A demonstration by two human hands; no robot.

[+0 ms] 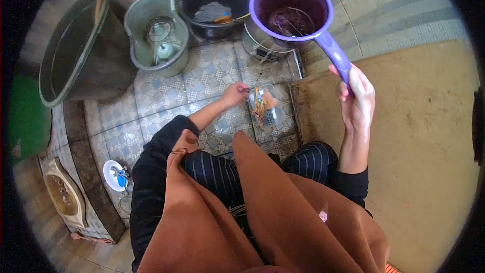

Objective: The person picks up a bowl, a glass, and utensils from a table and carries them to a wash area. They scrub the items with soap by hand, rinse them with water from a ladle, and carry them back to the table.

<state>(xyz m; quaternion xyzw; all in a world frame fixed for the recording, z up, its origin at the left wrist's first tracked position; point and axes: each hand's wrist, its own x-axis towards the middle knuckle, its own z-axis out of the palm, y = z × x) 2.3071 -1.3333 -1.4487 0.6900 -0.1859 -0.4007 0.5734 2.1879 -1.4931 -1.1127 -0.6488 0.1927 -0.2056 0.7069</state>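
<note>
My right hand (357, 93) is wrapped around the handle of a purple dipper (331, 45), raised at the upper right. Its round bowl faces up toward me, and the inside looks dark with a shiny patch at the bottom. Low over the tiles, my left hand (235, 94) has its fingers closed at the left rim of a clear plastic container (273, 117). Colourful crumpled wrapping (259, 105) and an orange-pink piece (270, 99) lie in the container. Whether it rests on the floor or is lifted is hard to tell.
Along the wall stand a large dark tub (113, 78) with a stick, a grey-green basin (182, 55), a black bucket (212, 31) and a pale bucket (252, 45). A white bowl with spoons (108, 174) sits left; a squat toilet (78, 207) lies beyond. A tan ledge (404, 131) runs along the right.
</note>
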